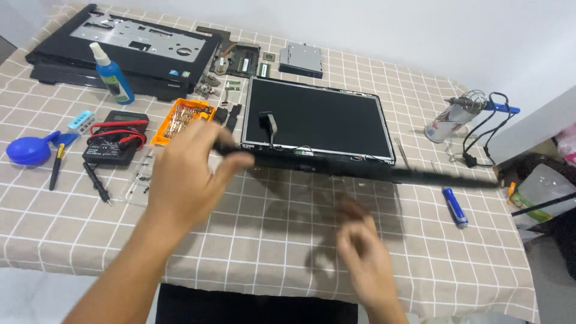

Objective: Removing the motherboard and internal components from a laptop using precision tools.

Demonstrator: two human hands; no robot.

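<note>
Gripping one end of a long black bezel strip (372, 171), the left hand (192, 171) is clamped on it, holding it level just above the bench (252, 240), in front of the bare laptop screen panel (318, 117). Blurred, the right hand (363, 249) hangs below with fingers apart, holding nothing. Supporting the strip's free end would likely keep it from flexing. An orange screwdriver bit case (180, 119) lies just beyond the left hand.

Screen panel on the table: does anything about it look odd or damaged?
The screen panel lies bare, without its frame, a loose cable across its glass. The left hand holds a long black strip, blurred. No cracks visible.
</note>
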